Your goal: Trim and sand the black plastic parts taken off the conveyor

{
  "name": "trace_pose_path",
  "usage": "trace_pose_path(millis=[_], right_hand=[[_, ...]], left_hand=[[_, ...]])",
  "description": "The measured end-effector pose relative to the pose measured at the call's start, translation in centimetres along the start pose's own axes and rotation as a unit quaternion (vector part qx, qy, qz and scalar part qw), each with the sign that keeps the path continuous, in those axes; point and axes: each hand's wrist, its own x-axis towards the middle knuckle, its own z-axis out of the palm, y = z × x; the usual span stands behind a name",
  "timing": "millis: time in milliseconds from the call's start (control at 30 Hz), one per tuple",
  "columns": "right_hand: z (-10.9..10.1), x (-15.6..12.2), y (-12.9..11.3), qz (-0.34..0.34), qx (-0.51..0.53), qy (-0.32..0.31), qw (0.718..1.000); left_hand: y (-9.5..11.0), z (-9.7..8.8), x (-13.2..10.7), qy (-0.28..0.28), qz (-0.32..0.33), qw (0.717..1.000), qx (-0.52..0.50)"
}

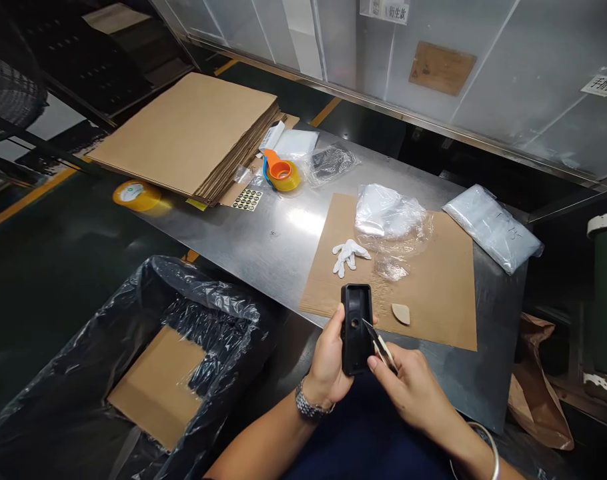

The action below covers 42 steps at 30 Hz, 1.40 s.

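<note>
1. A black case (356,327) stands upright in the air over the near edge of a steel desk (263,233). Its open, hollow side faces the camera, with a round hole showing in its floor.
2. The left hand (328,363) is clamped on the case's left side, thumb along the edge; a watch (308,405) sits on that wrist.
3. The right hand (408,383), just right of the case, pinches a thin metal tool (381,343), whose tip reaches into the case near the hole. A bangle (488,443) circles that wrist.
4. Behind the case a brown sheet (443,293) lies flat on the desk, with a small tan chip (401,313) on it just right of the case.
5. Farther back from the case, a white glove (348,255) lies on the sheet, and clear bags (388,213) are crumpled beyond it.
6. Well right of the case, a sealed pouch (491,227) rests at the desk's far corner.
7. Back and left of the case are an orange tape (282,173) holder, a card of stickers (247,199) and a stack of flat cardboard (188,133).
8. A yellow roll (136,195) lies farther left of the case still, beside the stack.
9. Left of the case and below desk level stands a bin (133,347) lined in black plastic, with cardboard at its bottom.
</note>
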Motion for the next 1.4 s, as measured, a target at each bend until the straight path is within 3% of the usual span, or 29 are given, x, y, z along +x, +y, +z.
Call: trace_pose_path(millis=[100, 267, 400, 533, 833, 1000, 1067, 1233, 1400], right_hand=[[-0.5, -0.2, 0.4, -0.024, 0.024, -0.013, 0.999], [-1.0, -0.9, 0.4, -0.049, 0.081, 0.05, 0.994], [-0.5, -1.8, -0.8, -0.054, 0.146, 0.034, 0.987], [0.8, -1.9, -1.8, -0.089, 0.098, 0.051, 0.99], [2.4, -1.4, -2.1, -0.11, 0.055, 0.105, 0.987], [3.5, -1.4, -1.4, -0.225, 0.023, 0.228, 0.947], [3.5, -1.4, -1.2, -0.251, 0.027, 0.247, 0.936], [0.9, -1.4, -0.8, -0.177, 0.052, 0.151, 0.971], [-2.1, -0.8, -0.1, -0.202, -0.098, 0.057, 0.973]], left_hand=[[0.0, -0.3, 0.4, -0.024, -0.03, 0.999, -0.006], [0.2, -0.8, 0.8, -0.081, -0.095, 0.992, -0.006], [0.3, -0.7, 0.6, -0.107, -0.095, 0.99, -0.016], [0.1, -0.6, 0.5, -0.122, -0.078, 0.989, -0.012], [-0.9, -0.2, 0.0, -0.038, 0.023, 0.999, -0.008], [-1.0, 0.5, -0.3, 0.02, 0.056, 0.998, -0.002], [-0.9, 0.7, -0.3, 0.026, 0.044, 0.999, 0.01], [-1.0, 0.4, 0.3, -0.002, -0.042, 0.998, 0.036], [-1.4, 0.1, 1.0, -0.055, -0.177, 0.983, 0.011]])
